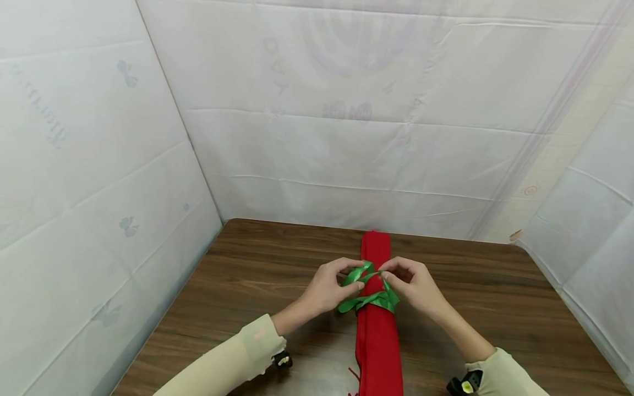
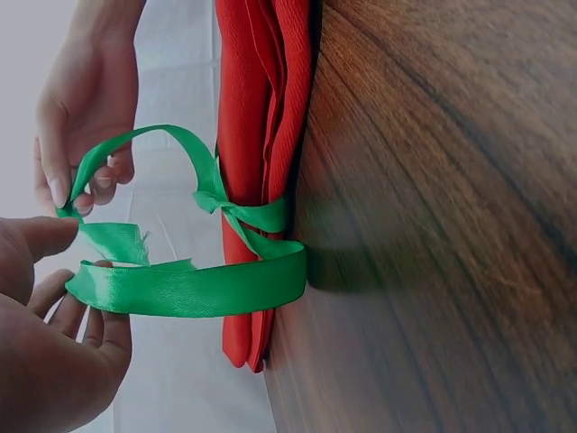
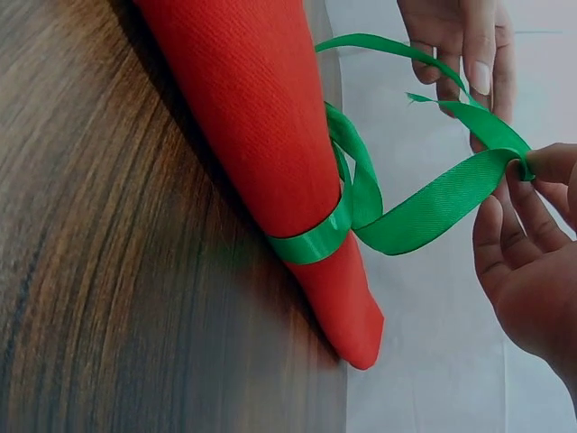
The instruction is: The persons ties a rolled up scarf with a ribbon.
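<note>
Head view, lower centre: I see left hand (image 1: 327, 289) and right hand (image 1: 413, 286) each pinching ribbon (image 1: 369, 300) loops above the roll (image 1: 378, 335), whose long axis runs away from me

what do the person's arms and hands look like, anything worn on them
Both arms wear long, pale cream sleeves that end at the wrists. The left hand and right hand are bare: no gloves and no rings show. Under each wrist sits a small black device with a yellow-green mark, the left one and the right one.
</note>
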